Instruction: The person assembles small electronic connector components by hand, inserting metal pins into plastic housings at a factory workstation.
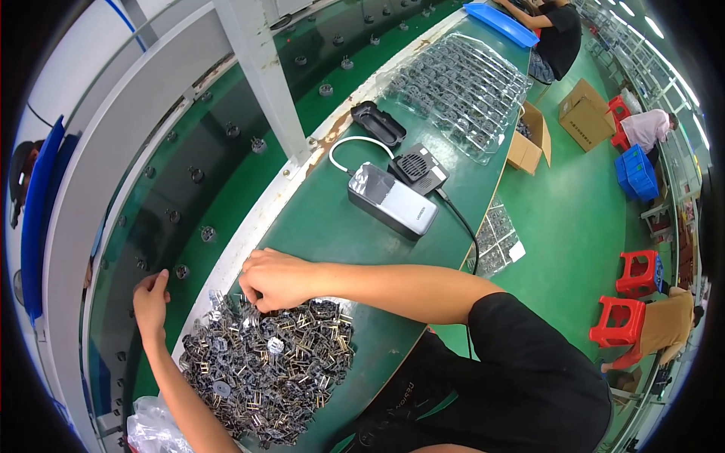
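Curled right hand (276,279) downward at pile of small pronged parts (264,370); raised left hand (150,302), loosely bent, by green belt (234,204); could not tell contents of either.

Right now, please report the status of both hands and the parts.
Left hand over green belt. Right hand at far edge of parts pile. Power bank beyond right forearm.

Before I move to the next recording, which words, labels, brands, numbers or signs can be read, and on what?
Printed text is located here, not copied.
Silver-and-grey, block-shaped power bank: small dark print on its pale top.
Black fabric clothing over the lap: small lettering.
Farther brown cardboard carton: dark print, too small to read.
Black grilled device: pale marks, too small to read.
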`<state>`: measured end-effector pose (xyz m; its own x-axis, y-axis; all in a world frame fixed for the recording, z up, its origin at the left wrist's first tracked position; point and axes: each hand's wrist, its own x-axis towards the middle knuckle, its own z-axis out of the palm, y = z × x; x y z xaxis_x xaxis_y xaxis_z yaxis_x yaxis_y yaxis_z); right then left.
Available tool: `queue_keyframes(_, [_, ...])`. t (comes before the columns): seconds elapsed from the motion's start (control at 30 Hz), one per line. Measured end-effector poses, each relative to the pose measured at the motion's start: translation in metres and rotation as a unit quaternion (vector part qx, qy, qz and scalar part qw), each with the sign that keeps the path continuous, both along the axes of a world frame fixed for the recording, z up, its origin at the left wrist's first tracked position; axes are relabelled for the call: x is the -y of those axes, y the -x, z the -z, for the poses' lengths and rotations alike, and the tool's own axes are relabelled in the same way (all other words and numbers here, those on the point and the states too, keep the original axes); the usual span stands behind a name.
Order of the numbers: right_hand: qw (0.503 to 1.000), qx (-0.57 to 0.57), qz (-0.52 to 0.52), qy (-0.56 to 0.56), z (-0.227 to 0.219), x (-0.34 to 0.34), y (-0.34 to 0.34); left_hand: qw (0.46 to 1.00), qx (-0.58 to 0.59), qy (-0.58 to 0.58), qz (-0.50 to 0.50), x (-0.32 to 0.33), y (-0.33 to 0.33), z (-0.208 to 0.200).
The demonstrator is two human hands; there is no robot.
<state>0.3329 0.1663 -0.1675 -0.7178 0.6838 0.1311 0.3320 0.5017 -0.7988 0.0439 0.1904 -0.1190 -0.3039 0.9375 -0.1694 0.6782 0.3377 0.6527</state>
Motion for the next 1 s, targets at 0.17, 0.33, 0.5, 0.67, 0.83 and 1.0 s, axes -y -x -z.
queue_keyframes(0.17, [0.998, -0.057, 0.022, 0.021, 0.006, -0.001, -0.004, 0.984, 0.113, -0.133, 0.025, 0.054, -0.04, -0.046])
queue_keyframes(0.33, [0.999, -0.018, 0.009, -0.039, 0.005, 0.003, -0.003, 0.968, 0.141, -0.178, 0.106, 0.098, -0.07, -0.069])
queue_keyframes(0.5, [0.993, -0.008, -0.003, -0.121, -0.005, 0.011, 0.008, 0.944, 0.247, -0.196, 0.093, 0.122, -0.079, -0.072])
queue_keyframes(0.67, [0.995, -0.056, -0.024, -0.083, 0.001, 0.0, -0.001, 0.957, 0.16, -0.186, 0.157, 0.113, -0.092, -0.064])
queue_keyframes(0.83, [0.982, -0.168, 0.075, 0.048, -0.014, 0.002, -0.007, 0.929, 0.292, -0.136, 0.183, 0.105, -0.086, -0.04])
queue_keyframes(1.0, [0.928, -0.329, 0.059, 0.164, -0.023, 0.011, -0.002, 0.935, 0.306, -0.089, 0.155, 0.103, -0.096, -0.036])
